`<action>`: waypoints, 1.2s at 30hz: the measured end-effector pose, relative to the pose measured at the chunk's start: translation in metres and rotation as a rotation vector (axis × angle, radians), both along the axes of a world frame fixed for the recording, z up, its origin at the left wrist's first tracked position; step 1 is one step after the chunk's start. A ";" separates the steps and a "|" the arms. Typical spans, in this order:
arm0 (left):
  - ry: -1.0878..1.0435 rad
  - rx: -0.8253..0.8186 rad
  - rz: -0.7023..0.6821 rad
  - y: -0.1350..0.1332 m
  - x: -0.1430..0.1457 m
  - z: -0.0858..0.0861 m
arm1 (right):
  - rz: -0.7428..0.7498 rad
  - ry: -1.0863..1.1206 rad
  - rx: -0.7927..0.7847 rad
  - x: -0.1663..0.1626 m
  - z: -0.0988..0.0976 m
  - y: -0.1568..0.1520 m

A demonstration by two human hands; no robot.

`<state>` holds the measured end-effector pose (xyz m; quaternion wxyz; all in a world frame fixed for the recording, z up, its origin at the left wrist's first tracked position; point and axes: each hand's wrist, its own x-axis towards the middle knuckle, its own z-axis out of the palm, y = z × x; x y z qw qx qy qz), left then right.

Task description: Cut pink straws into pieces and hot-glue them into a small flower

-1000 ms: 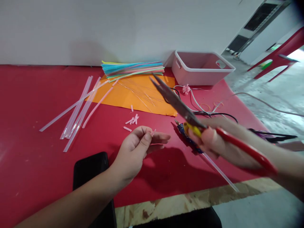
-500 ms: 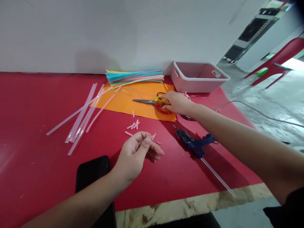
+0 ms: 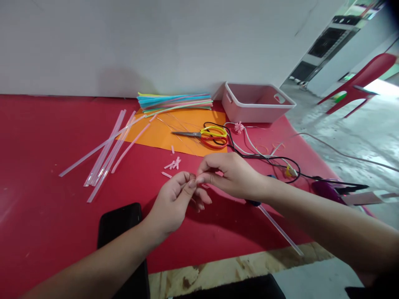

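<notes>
My left hand is in a pinch over the table's near middle, closed on a small pink pipe cleaner piece that the fingertips mostly hide. The thumb and forefinger of my right hand close at the same spot, against the left fingertips, where that piece stuck out. Several short pink pipe cleaner pieces lie just beyond my hands. Scissors with yellow and red handles rest on an orange sheet. Under my right wrist a glue gun is nearly hidden; its clear glue stick shows.
Long translucent sticks lie at left, with a phone nearer. Coloured pipe cleaners are bundled by the wall, beside a pink basket. Black and white cables tangle at right around a pink fuzzy cluster.
My right hand has let go of the scissors, leaving them on the orange sheet, and has come back to meet my left fingertips. My left hand has kept its pinch.
</notes>
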<state>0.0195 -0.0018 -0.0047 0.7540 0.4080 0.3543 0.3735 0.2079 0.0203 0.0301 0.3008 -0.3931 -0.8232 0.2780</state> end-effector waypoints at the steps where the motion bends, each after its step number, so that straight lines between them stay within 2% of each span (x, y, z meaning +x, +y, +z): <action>1: -0.001 0.004 0.008 0.001 0.000 0.000 | -0.007 -0.009 0.016 -0.001 -0.002 0.002; 4: 0.000 0.024 0.027 0.002 0.001 -0.001 | 0.001 -0.010 0.067 -0.004 -0.003 0.009; 7: 0.001 0.036 0.030 0.001 0.003 0.000 | -0.109 0.016 0.106 0.000 0.005 0.017; 10: 0.006 0.042 0.034 -0.002 0.003 0.000 | -0.315 0.045 0.155 0.018 0.023 0.025; 12: 0.012 0.045 0.043 -0.004 0.002 0.000 | -0.467 -0.010 0.297 0.038 0.037 0.034; 14: 0.023 0.053 0.048 -0.004 0.002 0.000 | -0.689 -0.104 0.474 0.062 0.050 0.047; 16: 0.039 0.064 0.050 -0.004 0.001 -0.001 | -0.852 -0.182 0.552 0.085 0.056 0.061; 18: 0.059 0.084 0.052 -0.003 0.001 -0.001 | -0.835 -0.287 0.523 0.099 0.054 0.068; 20: 0.083 0.110 0.051 -0.004 0.001 -0.001 | -0.762 -0.248 0.435 0.096 0.047 0.063; 22: 0.107 0.137 0.042 -0.005 0.002 0.000 | -0.566 -0.106 0.283 0.077 0.037 0.042; 26: 0.140 0.188 -0.003 -0.009 0.001 0.001 | -0.207 -0.047 0.120 0.028 0.019 -0.014; 28: 0.152 0.201 -0.031 -0.011 0.000 0.003 | -0.104 -0.022 0.073 0.015 0.013 -0.032; 33: 0.203 0.202 -0.094 -0.013 0.000 0.006 | -0.092 -0.055 0.177 0.015 -0.002 -0.043; 36: 0.167 0.125 -0.138 -0.012 0.002 0.006 | -0.108 -0.064 0.170 0.016 -0.009 -0.046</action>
